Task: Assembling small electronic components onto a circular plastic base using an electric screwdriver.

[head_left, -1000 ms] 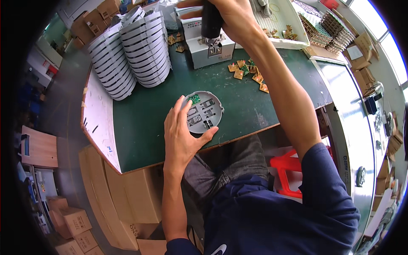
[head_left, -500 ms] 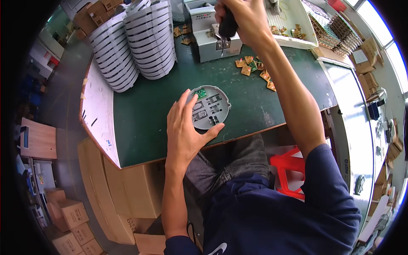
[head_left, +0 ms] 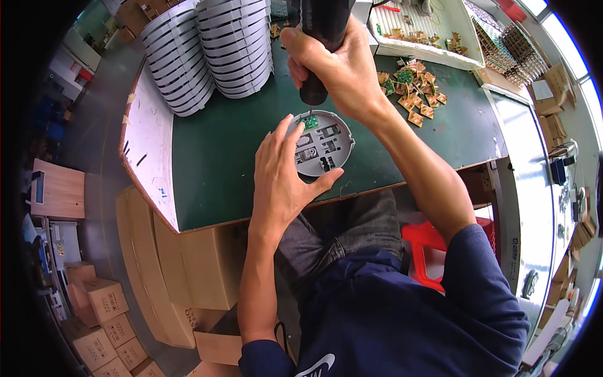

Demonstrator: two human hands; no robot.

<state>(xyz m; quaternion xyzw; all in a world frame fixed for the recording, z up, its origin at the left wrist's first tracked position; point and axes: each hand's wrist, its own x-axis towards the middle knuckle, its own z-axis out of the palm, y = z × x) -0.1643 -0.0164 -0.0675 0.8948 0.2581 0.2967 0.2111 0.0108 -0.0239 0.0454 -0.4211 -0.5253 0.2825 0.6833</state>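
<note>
Left: smooth grey floor (head_left: 103, 151), light wood unit (head_left: 63, 188) near the edge of view. Centre: green-topped workbench (head_left: 217, 166), worn in places, with white side board (head_left: 149, 157) at left end. Red stool (head_left: 426, 239) below, towards the right. Right: long metal-topped table (head_left: 537, 195) beside the workbench, strong glare on the surface. Upper right: pale wall (head_left: 543, 38), white-bright windows (head_left: 568, 49).

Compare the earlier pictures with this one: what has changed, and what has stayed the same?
The right hand has brought the black screwdriver towards the round grey housing; its bit is now at or just above the green circuit board. Nothing was taken up or let go. The left hand still holds the housing, and the stacked grey parts stand as before.
</note>
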